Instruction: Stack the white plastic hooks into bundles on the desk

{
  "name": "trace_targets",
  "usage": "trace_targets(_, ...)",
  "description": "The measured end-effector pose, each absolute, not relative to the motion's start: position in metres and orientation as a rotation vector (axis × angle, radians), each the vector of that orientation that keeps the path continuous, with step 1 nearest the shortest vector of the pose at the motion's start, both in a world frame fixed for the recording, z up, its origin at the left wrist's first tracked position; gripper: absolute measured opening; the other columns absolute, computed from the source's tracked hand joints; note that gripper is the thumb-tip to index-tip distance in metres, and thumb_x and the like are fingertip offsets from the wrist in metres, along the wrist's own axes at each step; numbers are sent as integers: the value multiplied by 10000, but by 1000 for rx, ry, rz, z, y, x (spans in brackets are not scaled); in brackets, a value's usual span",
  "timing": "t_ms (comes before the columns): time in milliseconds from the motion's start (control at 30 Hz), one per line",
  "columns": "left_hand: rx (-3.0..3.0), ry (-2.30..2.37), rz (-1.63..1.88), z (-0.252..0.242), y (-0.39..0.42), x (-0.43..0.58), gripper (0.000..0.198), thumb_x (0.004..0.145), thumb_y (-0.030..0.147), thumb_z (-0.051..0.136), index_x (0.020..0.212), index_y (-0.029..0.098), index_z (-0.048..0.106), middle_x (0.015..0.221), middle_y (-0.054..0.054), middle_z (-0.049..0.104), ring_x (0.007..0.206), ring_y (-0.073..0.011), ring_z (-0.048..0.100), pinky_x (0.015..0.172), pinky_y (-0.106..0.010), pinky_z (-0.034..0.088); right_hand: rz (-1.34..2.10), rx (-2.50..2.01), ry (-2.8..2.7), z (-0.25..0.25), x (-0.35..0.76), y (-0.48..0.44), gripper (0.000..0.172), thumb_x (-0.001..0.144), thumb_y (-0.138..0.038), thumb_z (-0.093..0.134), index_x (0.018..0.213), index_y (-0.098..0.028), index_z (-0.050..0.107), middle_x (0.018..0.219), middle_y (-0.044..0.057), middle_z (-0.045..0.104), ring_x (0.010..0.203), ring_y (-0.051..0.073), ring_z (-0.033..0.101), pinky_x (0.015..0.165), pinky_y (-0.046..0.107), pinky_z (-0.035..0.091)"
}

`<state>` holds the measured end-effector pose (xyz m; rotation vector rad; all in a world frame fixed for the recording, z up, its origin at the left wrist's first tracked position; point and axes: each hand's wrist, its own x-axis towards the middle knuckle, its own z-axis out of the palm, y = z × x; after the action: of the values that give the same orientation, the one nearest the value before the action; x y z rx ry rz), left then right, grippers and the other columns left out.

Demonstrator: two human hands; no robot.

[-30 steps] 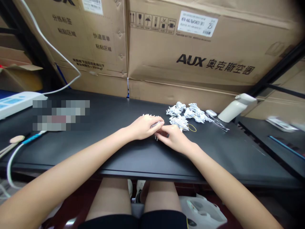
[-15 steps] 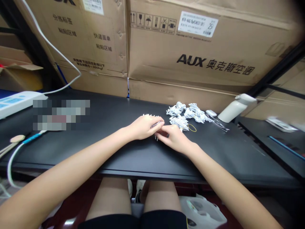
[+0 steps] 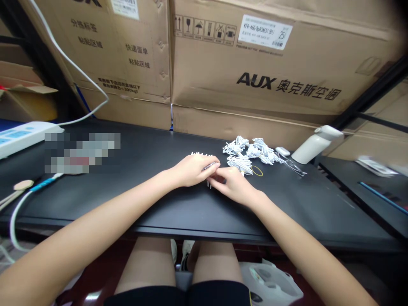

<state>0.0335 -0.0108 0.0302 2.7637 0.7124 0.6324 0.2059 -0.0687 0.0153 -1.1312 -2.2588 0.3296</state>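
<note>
My left hand (image 3: 196, 169) is closed around a bundle of thin white strands (image 3: 201, 154), whose ends stick out beyond the knuckles. A few more ends poke out beneath the fingers. My right hand (image 3: 234, 182) meets it with thumb and fingers pinched at the bundle's near side; what exactly they grip is hidden. Just right of the hands lie several similar white bundles (image 3: 239, 163), bunched in the middle. Beside the nearest one rests a yellow rubber band (image 3: 256, 171).
On the black table (image 3: 191, 208) a white bottle (image 3: 317, 144) stands at the right, near a pair of glasses (image 3: 295, 166). A power strip (image 3: 25, 135) and a blurred-out item lie left. Large cardboard boxes (image 3: 255, 95) wall off the back.
</note>
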Motion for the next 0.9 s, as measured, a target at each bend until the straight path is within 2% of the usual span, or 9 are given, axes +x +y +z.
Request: trace_targets(900, 2760, 690, 652, 28, -10, 34, 346, 959, 356, 301, 980, 186, 602, 864, -40, 671, 780, -164, 612, 704, -254, 411, 309, -1125, -2254, 14, 206, -68, 184, 860, -198, 539, 688, -156, 590, 638, 26, 638, 562, 121, 539, 560, 230, 387)
